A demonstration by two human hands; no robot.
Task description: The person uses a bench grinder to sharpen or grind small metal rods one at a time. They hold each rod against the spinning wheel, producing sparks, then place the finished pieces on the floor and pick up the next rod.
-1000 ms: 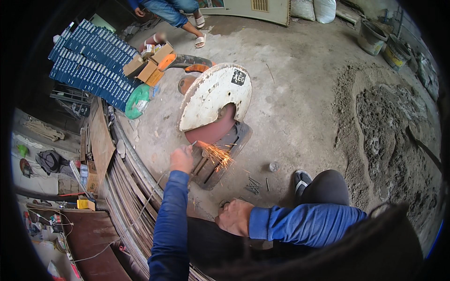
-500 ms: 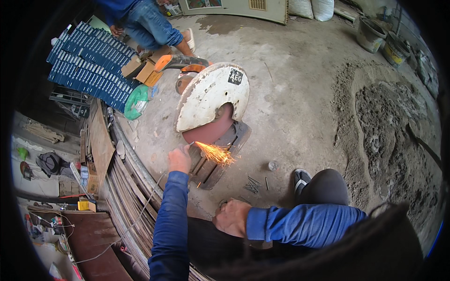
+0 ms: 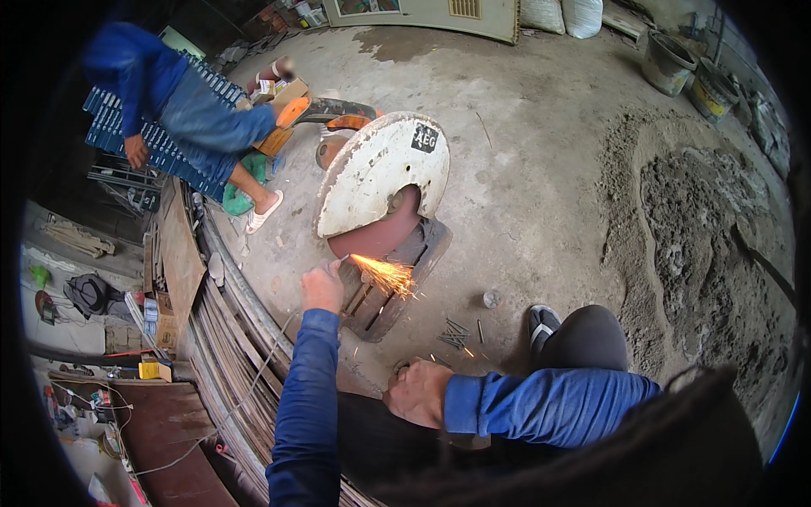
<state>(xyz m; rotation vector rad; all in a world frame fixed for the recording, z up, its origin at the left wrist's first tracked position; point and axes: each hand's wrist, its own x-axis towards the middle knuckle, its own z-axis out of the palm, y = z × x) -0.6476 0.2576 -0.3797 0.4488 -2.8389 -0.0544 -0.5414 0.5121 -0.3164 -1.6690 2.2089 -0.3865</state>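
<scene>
A chop saw with a white guard (image 3: 372, 182) and a reddish abrasive disc (image 3: 382, 236) stands on the concrete floor before me. My left hand (image 3: 323, 287) is closed round a small dark metal piece (image 3: 344, 258), apparently a short rod, its end against the disc's lower edge. Orange sparks (image 3: 384, 275) spray rightward from that contact, over the slotted saw base (image 3: 372, 311). Lower down, my right hand (image 3: 418, 392) is curled shut near the floor; whatever lies under its fingers is hidden. Several thin metal rods (image 3: 454, 333) lie on the floor just beyond it.
A small round container (image 3: 492, 298) stands right of the saw. Long pipes and boards (image 3: 241, 346) run along my left. A person in blue (image 3: 198, 106) walks by stacked blue boxes (image 3: 101, 100). Grey sand (image 3: 701, 228) is heaped at right, with buckets (image 3: 667, 64) behind.
The other person has stepped left and nearer, now in front of the blue boxes. The spark spray has shifted slightly, with stray sparks near the rods. My hands hold their places.
</scene>
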